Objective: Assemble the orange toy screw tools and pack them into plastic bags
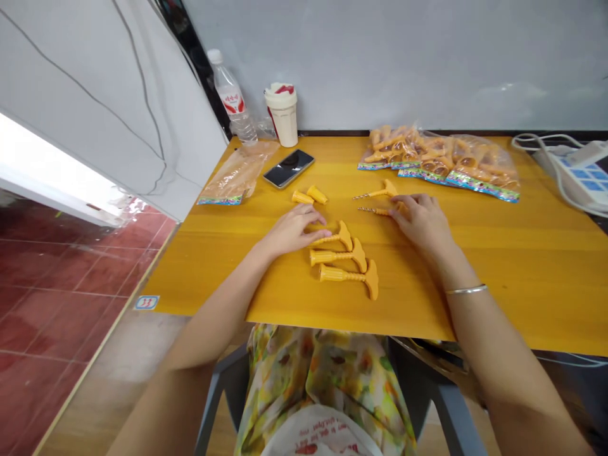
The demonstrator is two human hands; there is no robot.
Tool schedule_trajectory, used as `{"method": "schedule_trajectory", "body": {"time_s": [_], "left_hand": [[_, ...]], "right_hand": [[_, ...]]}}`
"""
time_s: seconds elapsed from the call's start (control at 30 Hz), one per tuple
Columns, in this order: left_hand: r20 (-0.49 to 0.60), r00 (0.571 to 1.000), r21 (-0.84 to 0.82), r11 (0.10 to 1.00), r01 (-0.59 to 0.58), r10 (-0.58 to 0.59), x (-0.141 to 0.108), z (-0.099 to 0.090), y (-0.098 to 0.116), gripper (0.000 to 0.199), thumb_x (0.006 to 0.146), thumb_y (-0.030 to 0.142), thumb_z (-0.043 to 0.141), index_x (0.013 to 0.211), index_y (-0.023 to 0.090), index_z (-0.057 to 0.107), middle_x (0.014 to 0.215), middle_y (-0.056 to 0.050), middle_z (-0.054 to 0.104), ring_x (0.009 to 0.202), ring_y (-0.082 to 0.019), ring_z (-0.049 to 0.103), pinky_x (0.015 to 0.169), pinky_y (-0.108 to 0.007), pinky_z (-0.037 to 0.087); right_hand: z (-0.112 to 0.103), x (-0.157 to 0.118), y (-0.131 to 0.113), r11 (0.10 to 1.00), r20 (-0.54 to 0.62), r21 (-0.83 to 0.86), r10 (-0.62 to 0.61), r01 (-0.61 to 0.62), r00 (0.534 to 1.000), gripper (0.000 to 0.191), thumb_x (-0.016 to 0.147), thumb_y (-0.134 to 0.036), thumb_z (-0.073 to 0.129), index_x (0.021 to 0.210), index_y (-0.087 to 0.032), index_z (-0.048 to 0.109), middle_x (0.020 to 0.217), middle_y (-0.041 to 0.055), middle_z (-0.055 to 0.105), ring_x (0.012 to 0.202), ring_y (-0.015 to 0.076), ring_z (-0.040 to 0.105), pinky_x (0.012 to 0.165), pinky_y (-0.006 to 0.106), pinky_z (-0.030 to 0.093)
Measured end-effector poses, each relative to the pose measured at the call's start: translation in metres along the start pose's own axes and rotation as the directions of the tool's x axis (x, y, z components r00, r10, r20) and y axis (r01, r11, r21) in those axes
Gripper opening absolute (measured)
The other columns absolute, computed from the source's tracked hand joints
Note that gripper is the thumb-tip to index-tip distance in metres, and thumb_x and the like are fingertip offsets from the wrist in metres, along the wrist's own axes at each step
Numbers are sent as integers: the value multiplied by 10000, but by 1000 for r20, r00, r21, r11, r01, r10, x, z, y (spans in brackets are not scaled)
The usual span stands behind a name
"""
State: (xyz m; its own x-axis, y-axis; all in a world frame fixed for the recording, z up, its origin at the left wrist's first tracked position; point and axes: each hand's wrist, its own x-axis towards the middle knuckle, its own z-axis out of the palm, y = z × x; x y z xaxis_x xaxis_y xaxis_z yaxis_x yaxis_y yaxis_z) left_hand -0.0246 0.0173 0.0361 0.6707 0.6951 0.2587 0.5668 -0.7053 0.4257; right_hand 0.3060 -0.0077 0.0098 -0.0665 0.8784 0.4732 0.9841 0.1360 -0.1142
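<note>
Two orange T-handled corkscrews with bare metal spirals lie near the middle of the table. My right hand (422, 221) is closed with its fingertips on the handle of the nearer bare corkscrew (375, 210); the other bare corkscrew (382, 190) lies just beyond it. My left hand (295, 231) has its thumb and fingers round the sheathed end of a corkscrew (342, 235), hiding most of that end. Closer to me rest two more sheathed corkscrews, a middle one (339, 254) and a front one (351, 276). Two loose orange sheaths (310, 195) lie beyond my left hand.
Several filled plastic bags of orange pieces (441, 158) lie at the back right. An opened clear bag (240, 171), a phone (289, 168), a cream cup (284, 117) and a water bottle (232, 95) stand or lie at the back left. A power strip (586, 174) with white cables is far right.
</note>
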Motion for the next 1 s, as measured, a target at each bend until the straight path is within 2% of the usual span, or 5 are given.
{"method": "schedule_trajectory", "body": {"time_s": [0.17, 0.37, 0.6, 0.77, 1.0], "left_hand": [[-276, 955, 185, 969, 162, -107, 10, -1, -25, 325, 974, 326, 506, 1240, 168, 605, 1283, -146, 592, 1223, -302, 499, 1037, -475, 411], [-180, 970, 255, 944, 208, -165, 12, 13, -50, 322, 911, 229, 556, 1223, 179, 621, 1178, -150, 613, 1166, -334, 510, 976, -511, 437], [-189, 982, 118, 993, 10, 13, 8, -4, -17, 289, 964, 220, 473, 1231, 158, 564, 1197, -126, 606, 1135, -276, 516, 1034, -459, 434], [-141, 987, 61, 996, -71, 79, 10, -2, 6, 254, 963, 192, 479, 1203, 167, 560, 1180, -105, 642, 1121, -270, 536, 1021, -447, 445], [-132, 988, 57, 995, -79, 86, 7, -4, 5, 253, 959, 189, 483, 1196, 152, 562, 1173, -112, 651, 1100, -271, 547, 1010, -447, 448]], "right_hand": [[-1, -2, -3, 999, 47, -34, -31, 32, 998, 375, 916, -471, 568, 1170, -241, 719, 1016, 138, 620, 970, 309, 542, 806, 446, 474], [3, -4, -13, 998, 84, -33, -51, 54, 995, 247, 925, -337, 526, 1022, -221, 722, 1000, 131, 696, 980, 322, 545, 801, 467, 461], [-14, -2, -48, 979, -44, 2, -202, 203, 978, 270, 983, -273, 419, 1071, -207, 666, 1027, 111, 702, 1112, 289, 545, 1108, 541, 312], [-24, -6, -71, 958, -100, 26, -281, 285, 955, 267, 994, -280, 419, 1082, -232, 666, 1041, 89, 682, 1106, 261, 539, 1154, 508, 275], [-21, -7, -70, 946, -124, -5, -323, 325, 938, 248, 992, -250, 442, 1098, -237, 666, 1039, 78, 670, 1096, 249, 537, 1135, 505, 305]]}}
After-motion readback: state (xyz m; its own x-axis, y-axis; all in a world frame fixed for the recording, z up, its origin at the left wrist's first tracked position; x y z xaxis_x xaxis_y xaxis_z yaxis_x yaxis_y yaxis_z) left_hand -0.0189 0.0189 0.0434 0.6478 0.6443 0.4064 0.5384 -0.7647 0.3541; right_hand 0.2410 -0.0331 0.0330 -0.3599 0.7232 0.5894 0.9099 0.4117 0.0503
